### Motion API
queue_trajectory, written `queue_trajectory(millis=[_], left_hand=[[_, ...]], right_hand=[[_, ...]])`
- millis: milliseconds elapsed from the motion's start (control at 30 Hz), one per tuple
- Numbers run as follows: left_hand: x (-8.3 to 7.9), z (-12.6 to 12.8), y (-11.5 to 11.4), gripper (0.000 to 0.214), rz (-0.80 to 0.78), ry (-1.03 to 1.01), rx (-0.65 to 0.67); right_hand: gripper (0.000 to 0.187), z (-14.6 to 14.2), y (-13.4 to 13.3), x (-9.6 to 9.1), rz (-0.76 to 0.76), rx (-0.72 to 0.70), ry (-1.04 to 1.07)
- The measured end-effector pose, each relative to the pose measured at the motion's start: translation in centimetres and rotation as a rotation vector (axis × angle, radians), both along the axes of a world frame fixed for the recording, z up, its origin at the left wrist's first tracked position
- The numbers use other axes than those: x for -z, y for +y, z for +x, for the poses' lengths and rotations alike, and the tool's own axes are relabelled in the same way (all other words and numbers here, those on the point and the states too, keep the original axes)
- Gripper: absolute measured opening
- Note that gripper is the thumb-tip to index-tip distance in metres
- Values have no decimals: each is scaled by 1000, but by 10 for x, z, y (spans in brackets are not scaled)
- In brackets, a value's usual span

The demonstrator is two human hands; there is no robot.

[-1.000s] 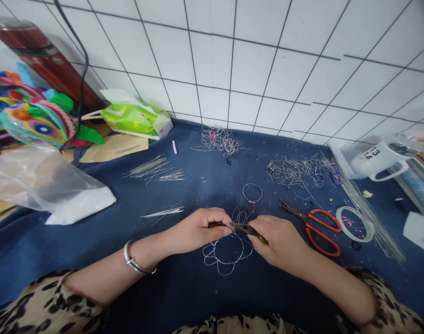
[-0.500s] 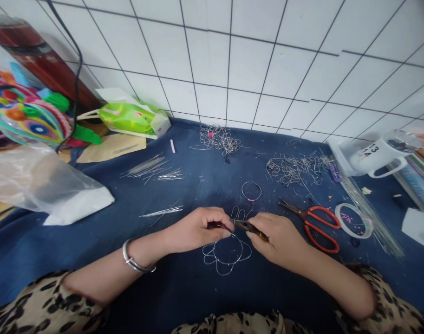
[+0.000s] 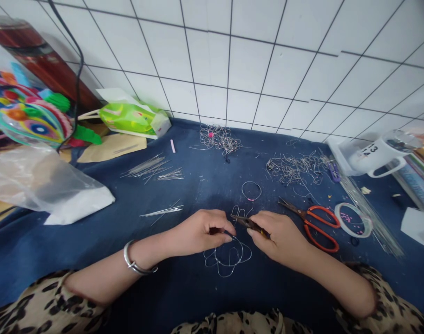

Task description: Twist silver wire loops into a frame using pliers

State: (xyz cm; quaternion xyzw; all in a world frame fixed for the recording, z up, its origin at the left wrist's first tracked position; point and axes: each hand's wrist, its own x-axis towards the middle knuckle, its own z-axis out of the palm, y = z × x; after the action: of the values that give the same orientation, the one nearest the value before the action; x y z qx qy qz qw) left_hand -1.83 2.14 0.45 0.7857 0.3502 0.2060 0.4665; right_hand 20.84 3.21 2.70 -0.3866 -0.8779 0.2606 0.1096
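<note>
My left hand (image 3: 201, 229) is closed in a pinch on a bent silver wire shape (image 3: 227, 255) that lies on the dark blue cloth (image 3: 184, 287). My right hand (image 3: 279, 234) is closed on small pliers (image 3: 248, 222), whose tip points left toward the wire's upper loops. The two hands sit close together at the front middle of the cloth. A small wire ring (image 3: 251, 190) with a pink bead lies just beyond them.
Orange-handled scissors (image 3: 314, 221) and a tape roll (image 3: 354, 220) lie to the right. Piles of wire pieces (image 3: 295, 168) and straight wires (image 3: 151, 168) lie farther back. A clear plastic bag (image 3: 41, 185) sits left, a white mug (image 3: 384, 153) right, a green pack (image 3: 133, 118) by the tiled wall.
The pliers' tip has lifted and come away from my left fingers, which have dropped a little with the wire. The wire shape has shifted slightly.
</note>
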Motion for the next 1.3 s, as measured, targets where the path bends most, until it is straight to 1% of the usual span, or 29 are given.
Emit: queue_trajectory(millis=[400, 567, 733, 867, 1067, 1300], left_hand=[[0, 4, -3, 14, 132, 29, -2], [2, 5, -4, 11, 188, 57, -88], [4, 5, -5, 7, 177, 49, -206], [4, 6, -5, 6, 190, 32, -264], [2, 7, -7, 7, 227, 57, -266], [2, 6, -7, 7, 236, 88, -279]], right_hand=[[11, -1, -3, 5, 69, 28, -55], [11, 0, -3, 7, 94, 58, -86], [14, 0, -3, 7, 117, 80, -113], [14, 1, -4, 8, 135, 82, -128], [14, 1, -5, 12, 162, 76, -138], [13, -1, -6, 13, 160, 59, -168]])
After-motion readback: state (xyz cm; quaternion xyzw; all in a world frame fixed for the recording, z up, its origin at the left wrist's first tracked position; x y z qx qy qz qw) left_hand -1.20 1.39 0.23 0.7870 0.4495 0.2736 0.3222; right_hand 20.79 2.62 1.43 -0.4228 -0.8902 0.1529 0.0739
